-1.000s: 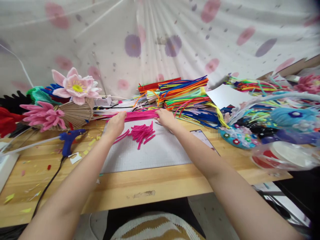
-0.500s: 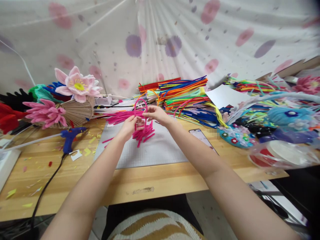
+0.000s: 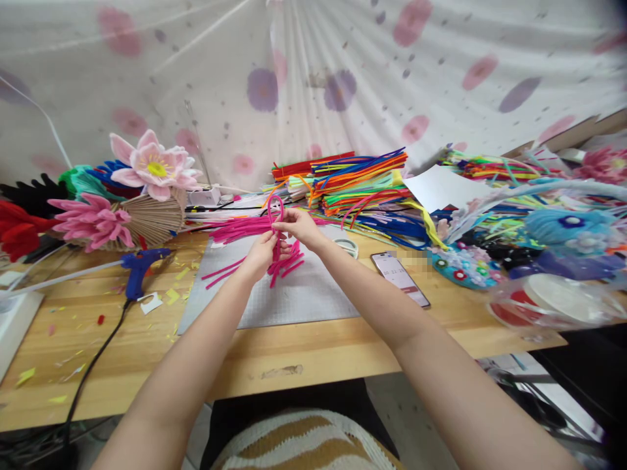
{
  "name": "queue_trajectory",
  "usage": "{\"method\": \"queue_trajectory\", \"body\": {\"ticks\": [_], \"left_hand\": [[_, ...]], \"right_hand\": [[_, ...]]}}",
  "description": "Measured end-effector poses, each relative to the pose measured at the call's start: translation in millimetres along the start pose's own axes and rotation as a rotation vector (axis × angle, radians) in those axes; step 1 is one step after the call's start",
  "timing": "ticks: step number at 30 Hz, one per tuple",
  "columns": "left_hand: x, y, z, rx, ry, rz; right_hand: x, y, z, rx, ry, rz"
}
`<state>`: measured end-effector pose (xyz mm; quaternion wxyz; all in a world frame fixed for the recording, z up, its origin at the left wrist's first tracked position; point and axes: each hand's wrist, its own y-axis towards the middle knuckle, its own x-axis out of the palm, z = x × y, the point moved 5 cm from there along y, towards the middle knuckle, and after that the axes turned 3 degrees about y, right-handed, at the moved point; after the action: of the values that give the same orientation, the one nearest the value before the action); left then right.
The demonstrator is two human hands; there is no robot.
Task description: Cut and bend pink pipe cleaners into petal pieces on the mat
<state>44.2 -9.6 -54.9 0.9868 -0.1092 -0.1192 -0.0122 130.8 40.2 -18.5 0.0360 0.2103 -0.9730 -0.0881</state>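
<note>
Fingers of both hands (image 3: 282, 236) pinching a magenta loop (image 3: 275, 207), forearms partly hiding the grey mat (image 3: 308, 294)

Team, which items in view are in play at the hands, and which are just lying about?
In play:
- magenta pipe-cleaner loop, pinched by left hand and right hand
- short magenta pieces
- long magenta bundle
- grey mat

Lying about:
- blue glue gun
- smartphone
- pale pink flower
- multicoloured bundles
</note>
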Motion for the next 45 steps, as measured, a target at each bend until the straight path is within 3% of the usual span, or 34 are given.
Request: {"method": "queue_trajectory", "body": {"ticks": [6,9,12,15,20,23,26,29,32,40,42,45], "left_hand": [[0.4,0,-2,0.003,0.039,-0.026],[-7.0,2,-7,0.054,0.278,0.031],[-16.1,1,-8,0.207,0.611,0.111],[-20.0,-2,-9,0.314,0.845,0.11],[-22.8,-5,-11,0.262,0.986,0.031],[-31.6,-5,-7,0.246,1.148,0.07],[-47.2,-5,-3,0.228,1.29,0.133],[-62.7,-6,1,0.173,1.404,0.188],[-68.9,-5,4,0.141,1.496,0.215],[-68.6,-6,1,0.083,1.639,0.251],[-72.1,-7,0,0.083,1.655,0.274],[-78.1,-6,0,0.071,1.678,0.32]], "right_hand": [[1,-1,5,0.014,0.009,0.017],[-5,-1,9,0.046,0.079,0.03],[-18,2,16,0.147,0.208,0.102],[-28,4,26,0.224,0.294,0.179],[-37,0,40,0.252,0.219,0.266],[-55,-5,40,0.261,-0.04,0.241],[-94,-14,32,0.282,-0.61,0.241],[-127,-28,34,0.441,-1.324,0.03],[-140,-46,45,0.573,-1.533,-0.155],[-133,-55,46,0.389,-1.578,-0.178],[-140,-53,43,0.4,-1.459,-0.153],[-143,-50,39,0.419,-1.042,-0.063]]}}
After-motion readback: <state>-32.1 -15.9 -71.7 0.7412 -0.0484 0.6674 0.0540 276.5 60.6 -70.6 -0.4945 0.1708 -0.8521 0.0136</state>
